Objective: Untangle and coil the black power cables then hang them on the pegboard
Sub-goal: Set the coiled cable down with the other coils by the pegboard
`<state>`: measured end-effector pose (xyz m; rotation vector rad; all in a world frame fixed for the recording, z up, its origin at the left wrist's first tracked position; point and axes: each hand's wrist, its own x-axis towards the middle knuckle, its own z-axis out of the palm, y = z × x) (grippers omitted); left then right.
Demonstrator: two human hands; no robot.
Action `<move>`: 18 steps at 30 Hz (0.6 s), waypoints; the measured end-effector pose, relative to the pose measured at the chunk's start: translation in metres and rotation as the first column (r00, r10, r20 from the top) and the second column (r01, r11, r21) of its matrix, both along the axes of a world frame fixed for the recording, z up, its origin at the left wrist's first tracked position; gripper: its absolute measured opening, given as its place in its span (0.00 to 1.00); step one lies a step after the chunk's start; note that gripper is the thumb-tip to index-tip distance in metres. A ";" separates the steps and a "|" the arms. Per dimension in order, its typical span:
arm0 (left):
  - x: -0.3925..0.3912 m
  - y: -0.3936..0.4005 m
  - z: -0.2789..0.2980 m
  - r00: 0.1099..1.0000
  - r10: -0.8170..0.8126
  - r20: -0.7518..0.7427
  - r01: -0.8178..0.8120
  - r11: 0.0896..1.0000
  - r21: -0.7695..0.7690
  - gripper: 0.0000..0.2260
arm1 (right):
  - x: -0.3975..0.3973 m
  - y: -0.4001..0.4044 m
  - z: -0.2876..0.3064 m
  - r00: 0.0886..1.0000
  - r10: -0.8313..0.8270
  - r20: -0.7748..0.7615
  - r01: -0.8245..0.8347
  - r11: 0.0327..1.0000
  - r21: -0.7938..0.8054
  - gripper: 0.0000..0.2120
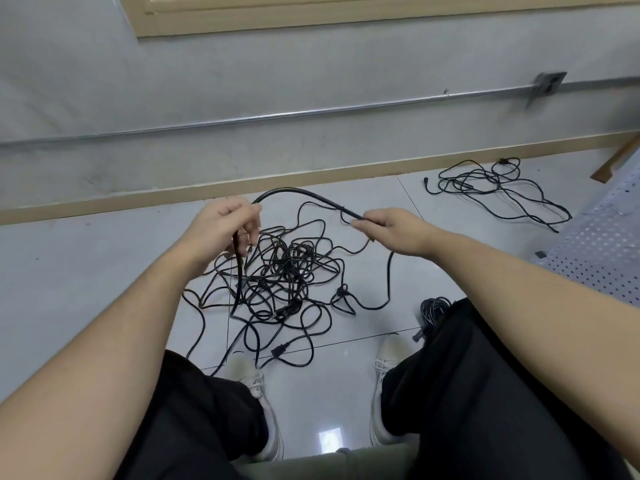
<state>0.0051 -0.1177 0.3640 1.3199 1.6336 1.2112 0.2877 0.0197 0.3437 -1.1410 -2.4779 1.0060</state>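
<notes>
A black power cable (298, 192) arches between my two hands above the floor. My left hand (221, 230) grips it at the left, where it drops down into the tangled pile of black cables (287, 271) on the tiles. My right hand (391, 230) pinches the same cable at the right, and its tail hangs down and curves across the floor. A looser second bunch of black cable (491, 188) lies at the far right by the wall. A coiled black cable (434, 308) sits beside my right knee. The white pegboard (595, 251) lies at the right edge.
I sit with my legs apart, white shoes (256, 386) on the glossy tiled floor just behind the pile. A grey wall with a metal conduit (277, 116) and a tan skirting board (173, 197) runs behind. A wooden piece (616, 161) leans at far right.
</notes>
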 end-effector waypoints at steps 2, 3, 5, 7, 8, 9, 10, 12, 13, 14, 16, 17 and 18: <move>-0.003 0.000 -0.001 1.000 -0.010 -0.028 0.010 1.000 0.015 0.08 | -0.003 -0.004 0.007 1.000 0.004 -0.022 -0.003 0.997 0.071 0.21; -0.002 0.001 -0.002 1.000 -0.002 -0.029 0.003 0.999 0.047 0.09 | -0.005 -0.007 0.010 1.000 0.019 -0.012 -0.018 0.995 0.102 0.21; 0.007 0.005 -0.003 0.999 0.010 -0.051 -0.005 0.996 0.093 0.13 | -0.009 -0.013 0.015 0.998 0.061 0.021 -0.063 0.987 0.146 0.21; 0.020 0.009 -0.005 0.984 -0.018 -0.179 0.031 0.997 0.070 0.15 | -0.012 -0.019 0.018 0.996 0.089 0.029 -0.092 0.982 0.164 0.20; 0.026 0.011 -0.005 0.956 -0.050 -0.290 0.066 0.997 0.047 0.17 | -0.012 -0.021 0.018 0.995 0.094 0.028 -0.097 0.981 0.169 0.20; 0.031 0.012 -0.005 0.903 -0.082 -0.422 0.104 0.994 0.030 0.19 | -0.012 -0.021 0.018 0.995 0.097 0.033 -0.101 0.979 0.176 0.19; 0.037 0.013 -0.005 0.837 -0.107 -0.536 0.141 0.990 0.023 0.21 | -0.012 -0.022 0.018 0.994 0.099 0.046 -0.106 0.978 0.182 0.19; 0.045 0.017 -0.004 0.747 -0.161 -0.645 0.217 0.976 0.008 0.19 | -0.011 -0.021 0.017 0.992 0.098 0.076 -0.110 0.979 0.174 0.19; 0.049 0.020 -0.005 0.743 -0.200 -0.639 0.255 0.967 -0.006 0.14 | -0.011 -0.019 0.014 0.993 0.096 0.073 -0.107 0.983 0.152 0.19; 0.053 0.021 -0.005 0.763 -0.230 -0.605 0.288 0.958 -0.002 0.09 | -0.010 -0.018 0.013 0.995 0.091 0.047 -0.095 0.989 0.109 0.19; 0.057 0.021 -0.007 0.844 -0.208 -0.494 0.284 0.955 0.082 0.07 | -0.007 -0.017 0.012 0.997 0.054 -0.056 -0.057 0.997 -0.050 0.18; 0.058 0.020 -0.006 0.888 -0.163 -0.429 0.245 0.959 0.142 0.09 | -0.005 -0.017 0.012 0.996 0.038 -0.084 -0.050 0.987 -0.150 0.17; 0.058 0.019 -0.003 0.926 -0.110 -0.360 0.192 0.961 0.200 0.10 | -0.002 -0.017 0.012 0.996 0.036 -0.076 -0.053 0.970 -0.239 0.16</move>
